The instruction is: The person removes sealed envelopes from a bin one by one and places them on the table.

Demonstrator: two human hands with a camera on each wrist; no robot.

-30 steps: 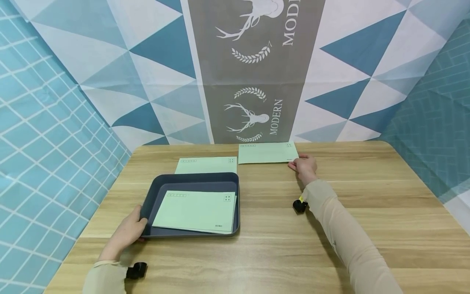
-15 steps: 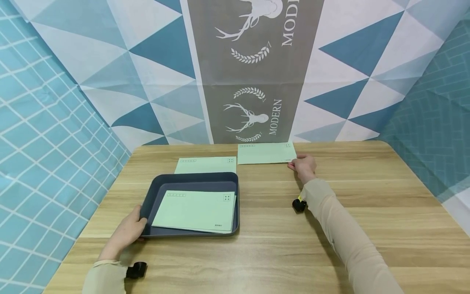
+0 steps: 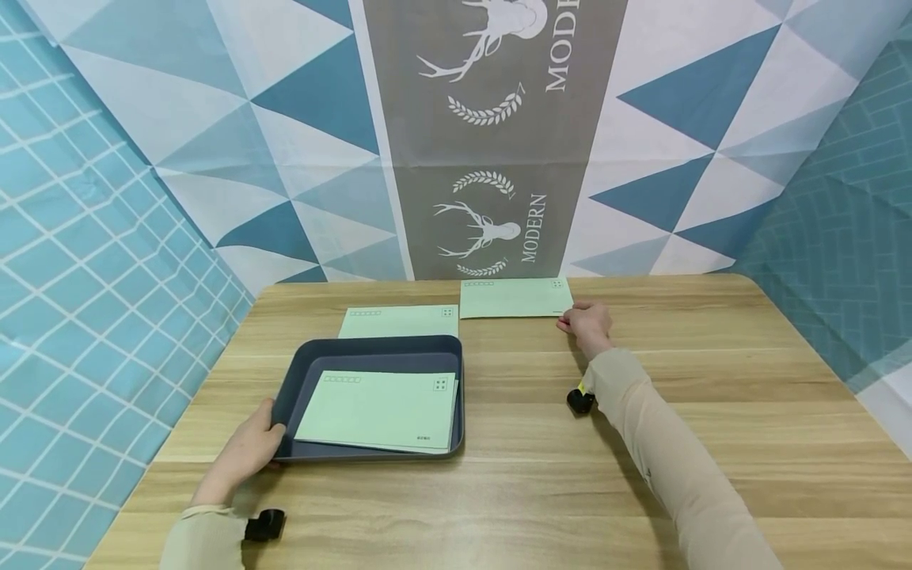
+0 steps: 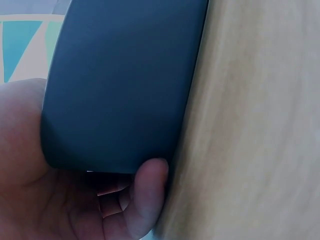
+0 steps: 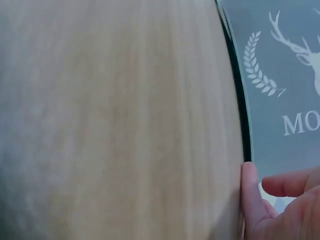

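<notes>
Wooden counter [image 3: 534,491]; on top, dark tray [image 3: 388,360]; inside, stacked envelopes [image 3: 378,412]; behind tray, partly hidden envelope [image 3: 399,321]; at back edge, far envelope [image 3: 513,298]; gripping tray's left end with left hand [image 3: 245,446]; apparently pinching far envelope's near right corner with right hand [image 3: 590,324], contact unclear.

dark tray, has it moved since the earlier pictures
No. In the head view, the dark tray shows no clear shift either way against the table and its back left corner.

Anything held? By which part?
Left hand grips the tray by its left end. Right hand touches the rightmost envelope at its near right corner; pinch unclear.
</notes>
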